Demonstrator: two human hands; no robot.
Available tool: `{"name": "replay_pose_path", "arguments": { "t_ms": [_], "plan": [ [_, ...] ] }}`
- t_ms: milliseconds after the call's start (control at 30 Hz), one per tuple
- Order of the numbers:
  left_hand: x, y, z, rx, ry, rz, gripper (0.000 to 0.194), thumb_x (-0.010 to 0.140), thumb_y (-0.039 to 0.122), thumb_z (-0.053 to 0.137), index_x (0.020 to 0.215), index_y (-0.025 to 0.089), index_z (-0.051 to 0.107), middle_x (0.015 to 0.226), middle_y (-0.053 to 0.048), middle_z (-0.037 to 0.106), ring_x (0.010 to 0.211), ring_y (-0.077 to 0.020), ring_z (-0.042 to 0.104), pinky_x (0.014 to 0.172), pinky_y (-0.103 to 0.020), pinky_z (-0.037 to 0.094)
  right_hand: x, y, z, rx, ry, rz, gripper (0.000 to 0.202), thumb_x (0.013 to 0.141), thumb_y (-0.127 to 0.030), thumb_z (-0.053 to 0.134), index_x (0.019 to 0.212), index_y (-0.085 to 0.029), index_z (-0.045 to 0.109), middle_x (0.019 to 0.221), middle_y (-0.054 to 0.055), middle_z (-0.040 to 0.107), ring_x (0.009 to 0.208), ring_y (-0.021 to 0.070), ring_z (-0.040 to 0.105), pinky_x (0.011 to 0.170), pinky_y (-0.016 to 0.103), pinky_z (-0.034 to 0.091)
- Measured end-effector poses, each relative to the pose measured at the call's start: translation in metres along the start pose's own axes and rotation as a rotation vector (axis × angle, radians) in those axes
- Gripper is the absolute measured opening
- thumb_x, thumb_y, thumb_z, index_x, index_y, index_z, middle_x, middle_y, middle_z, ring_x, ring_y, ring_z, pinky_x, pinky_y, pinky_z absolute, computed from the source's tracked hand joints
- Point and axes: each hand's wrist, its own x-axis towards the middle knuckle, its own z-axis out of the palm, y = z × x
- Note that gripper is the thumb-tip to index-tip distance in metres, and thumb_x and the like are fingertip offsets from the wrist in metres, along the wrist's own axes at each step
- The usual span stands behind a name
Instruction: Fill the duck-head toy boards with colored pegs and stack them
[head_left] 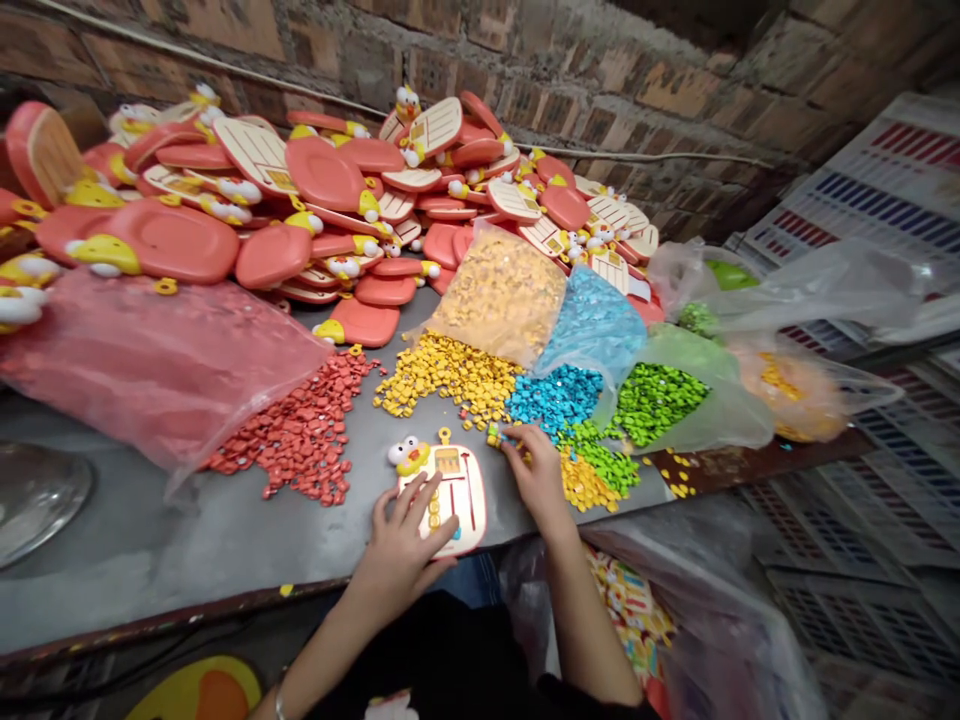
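A flat cream toy board with red edging [468, 490] lies on the grey table in front of me, its duck head with bulging eyes at the upper left. Yellow pieces sit in one of its slots, and a blue piece is near its lower end. Spread over the board's left side, my left hand [397, 535] rests with fingers apart. Just right of the board, my right hand [538, 475] is closed in a pinch on small plastic pieces [493, 435], yellow and greenish, at the fingertips. Their exact number is unclear.
Loose red pieces [311, 435], yellow pieces [450, 375], blue pieces [559, 395] and green pieces [656, 400] spill from plastic bags. More yellow pieces [585, 480] lie by my right wrist. Stacked duck boards [337, 180] line the brick wall. A metal bowl [37, 500] stands left.
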Motion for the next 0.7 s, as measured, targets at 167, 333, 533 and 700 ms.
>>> {"name": "replay_pose_path", "arguments": {
  "t_ms": [167,333,533,700],
  "plan": [
    [-0.001,0.0,0.001,0.009,0.001,0.0,0.038,0.078,0.052,0.068,0.111,0.033,0.065,0.148,-0.014,0.041,0.134,-0.0347,0.037,0.101,-0.053,0.027,0.0,-0.017,0.03,-0.029,-0.123,-0.184,0.015,0.09,-0.014,0.052,0.086,-0.021,0.064,0.088,0.006,0.063,0.088,0.0213,0.058,0.078,0.035,0.048],
    [-0.002,0.0,0.001,0.022,-0.003,0.004,0.039,0.078,0.053,0.068,0.111,0.033,0.065,0.147,-0.015,0.041,0.135,-0.0339,0.036,0.1,-0.053,0.028,-0.002,-0.016,0.035,0.016,-0.152,-0.216,0.015,0.09,-0.014,0.051,0.089,-0.021,0.065,0.096,0.007,0.062,0.093,0.021,0.058,0.082,0.035,0.049],
    [0.0,0.001,-0.002,0.032,-0.026,-0.009,0.038,0.078,0.054,0.067,0.111,0.033,0.066,0.148,-0.014,0.04,0.135,-0.0336,0.036,0.101,-0.052,0.029,-0.001,-0.018,0.034,0.1,-0.142,-0.157,0.009,0.089,-0.017,0.055,0.093,-0.02,0.063,0.1,0.007,0.061,0.093,0.0196,0.06,0.081,0.033,0.051],
    [0.001,0.002,-0.003,0.024,-0.028,-0.015,0.036,0.079,0.053,0.066,0.109,0.032,0.066,0.148,-0.014,0.041,0.135,-0.0335,0.037,0.101,-0.053,0.029,-0.002,-0.012,0.046,0.066,-0.129,-0.153,0.011,0.09,-0.021,0.056,0.089,-0.021,0.068,0.098,0.007,0.063,0.095,0.0206,0.059,0.085,0.037,0.05]
  ]
}}
